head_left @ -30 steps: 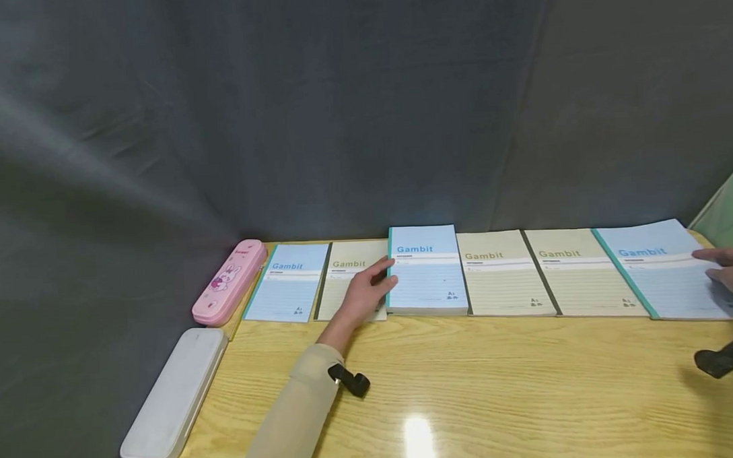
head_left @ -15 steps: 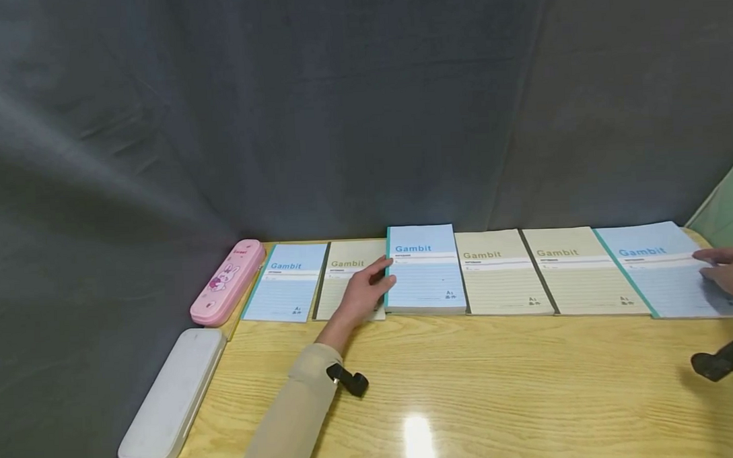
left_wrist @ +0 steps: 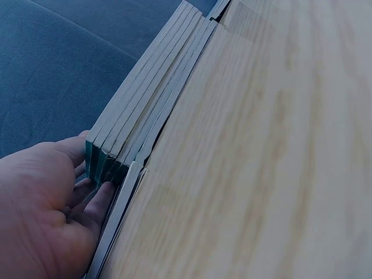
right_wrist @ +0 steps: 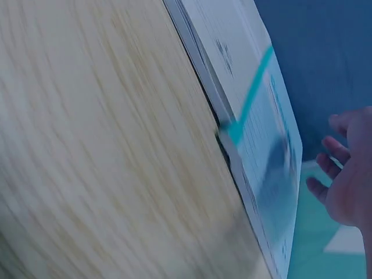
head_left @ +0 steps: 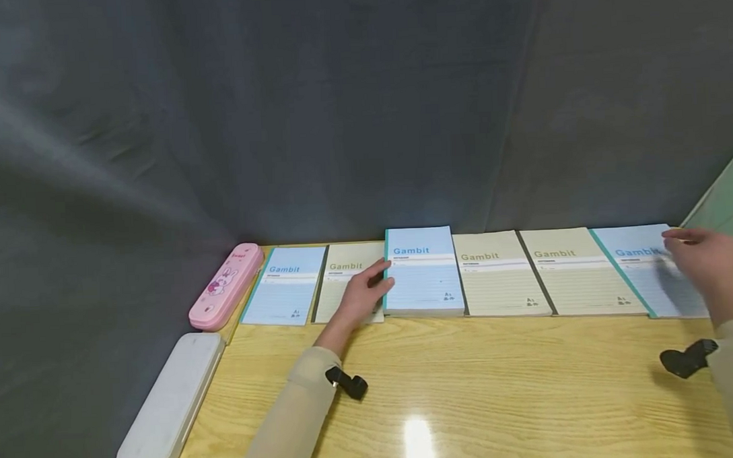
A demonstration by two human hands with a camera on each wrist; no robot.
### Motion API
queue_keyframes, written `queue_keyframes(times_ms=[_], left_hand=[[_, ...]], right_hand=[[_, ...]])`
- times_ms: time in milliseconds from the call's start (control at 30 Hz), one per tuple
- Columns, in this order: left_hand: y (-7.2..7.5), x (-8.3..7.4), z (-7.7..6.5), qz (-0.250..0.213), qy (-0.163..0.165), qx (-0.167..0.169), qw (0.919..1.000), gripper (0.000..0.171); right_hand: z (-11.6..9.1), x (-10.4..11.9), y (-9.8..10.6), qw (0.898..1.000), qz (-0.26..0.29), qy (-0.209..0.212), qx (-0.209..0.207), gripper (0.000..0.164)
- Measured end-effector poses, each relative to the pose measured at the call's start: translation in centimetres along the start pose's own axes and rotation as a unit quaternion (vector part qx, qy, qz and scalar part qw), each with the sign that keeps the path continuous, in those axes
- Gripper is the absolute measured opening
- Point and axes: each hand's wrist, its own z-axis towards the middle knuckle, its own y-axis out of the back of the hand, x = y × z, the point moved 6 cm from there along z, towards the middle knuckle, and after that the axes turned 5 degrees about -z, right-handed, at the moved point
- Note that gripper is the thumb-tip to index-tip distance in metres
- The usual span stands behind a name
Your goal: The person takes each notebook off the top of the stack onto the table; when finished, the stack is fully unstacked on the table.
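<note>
My left hand rests against the green spine side of a thick blue "Gambit" notebook stack, its fingers touching that edge. In the left wrist view several notebook layers show in the stack, beside my left hand. At the far right, my right hand hovers over a blue notebook and covers its right part. The right wrist view shows my right hand apart from the blue notebook, its fingers loosely bent and holding nothing.
Beige notebooks lie right of the stack. To its left are another beige notebook and a thin blue notebook. A pink pencil case and a white case lie at the left table edge. A dark curtain hangs behind.
My right hand has lifted off the right-hand blue notebook and moved left above it. My left hand stays at the stack's edge. The head view has shifted slightly.
</note>
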Motion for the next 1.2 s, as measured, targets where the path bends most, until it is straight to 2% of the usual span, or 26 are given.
queue_keyframes(times_ms=[100, 233, 333, 467, 633, 700, 1033, 1200], left_hand=[[0.0, 0.9, 0.3, -0.010, 0.000, -0.005, 0.9999, 0.049], [0.0, 3.2, 1.2, -0.016, -0.003, -0.019, 0.9997, 0.048], [0.0, 2.6, 1.0, -0.014, -0.006, -0.020, 0.9997, 0.047], [-0.1, 1.4, 0.5, -0.015, 0.004, -0.008, 0.9998, 0.048], [-0.1, 3.8, 1.6, -0.016, 0.006, -0.013, 0.9998, 0.049], [-0.2, 4.2, 1.8, -0.017, 0.004, -0.017, 0.9997, 0.049], [-0.1, 4.2, 1.8, -0.006, 0.006, -0.028, 0.9996, 0.047], [0.1, 4.1, 1.8, -0.002, 0.009, -0.029, 0.9995, 0.047]], right_hand=[[0.1, 1.6, -1.0, 0.999, 0.024, 0.039, -0.003, 0.050], [-0.5, 4.2, -2.9, 0.993, 0.079, 0.088, 0.013, 0.056], [-1.5, 6.6, -4.7, 0.978, 0.162, 0.124, 0.032, 0.051], [-3.2, 9.6, -6.9, 0.949, 0.258, 0.164, 0.074, 0.043], [-5.1, 12.8, -9.4, 0.927, 0.286, 0.197, 0.138, 0.046], [-5.7, 13.8, -10.3, 0.919, 0.294, 0.207, 0.164, 0.044], [-8.7, 17.7, -14.6, 0.896, 0.306, 0.198, 0.255, 0.050], [-10.2, 19.6, -16.8, 0.881, 0.313, 0.196, 0.295, 0.048]])
